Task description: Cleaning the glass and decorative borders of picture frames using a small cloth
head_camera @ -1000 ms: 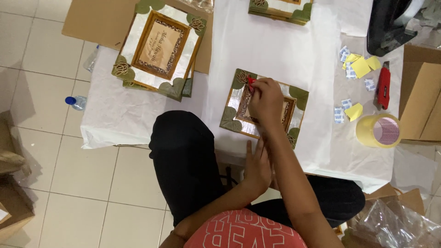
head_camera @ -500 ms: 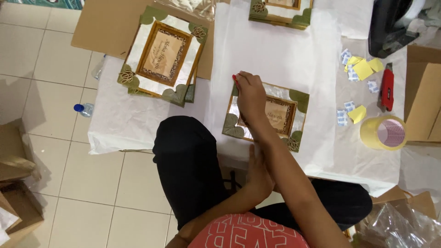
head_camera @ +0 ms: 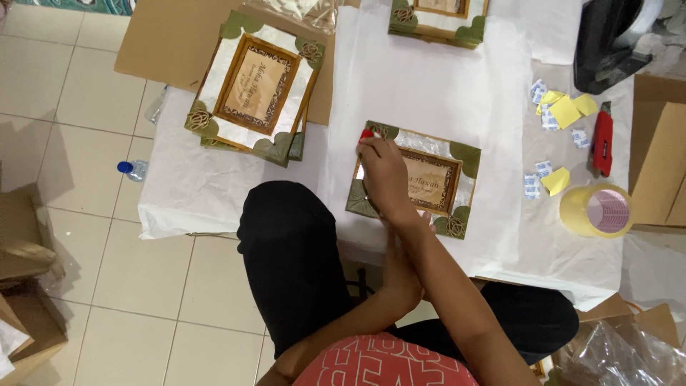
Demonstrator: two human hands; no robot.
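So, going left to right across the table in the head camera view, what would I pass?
Small plastic bottle on the floor → stacked decorated frames → right hand on the near frame → yellow and blue-white paper bits → red cutter → cardboard box.

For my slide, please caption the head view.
Right hand presses a small red object on a decorated frame; left hand below.

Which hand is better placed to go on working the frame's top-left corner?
Right hand: it lies on the decorated frame at that corner, holding something red. Left hand sits low, at the table edge.
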